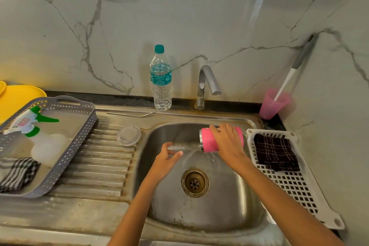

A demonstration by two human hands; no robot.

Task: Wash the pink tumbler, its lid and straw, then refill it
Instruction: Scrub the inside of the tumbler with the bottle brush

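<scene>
Pink metal tumbler [208, 140] tipped on its side over the stainless steel sink basin [219, 211], water running out of its mouth
Right hand [227, 144] grips the tumbler body from above, fingers curled round it; mouth faces left, steel rim showing. Left hand [166, 161] sits in the stream just left of the mouth, fingers loosely cupped, nothing solid in it that I can see. Clear round plastic lid [128, 135] lies flat on the ribbed steel drainboard [99, 166] beside the basin. Thin bent metal straw [130, 114] lies on the back ledge behind the lid. Clear plastic water bottle with teal cap [161, 78] stands upright at the wall, left of the grey curved tap [207, 84]. White perforated plastic tray [299, 191] right of the basin carries a dark checked cloth [275, 152]
</scene>
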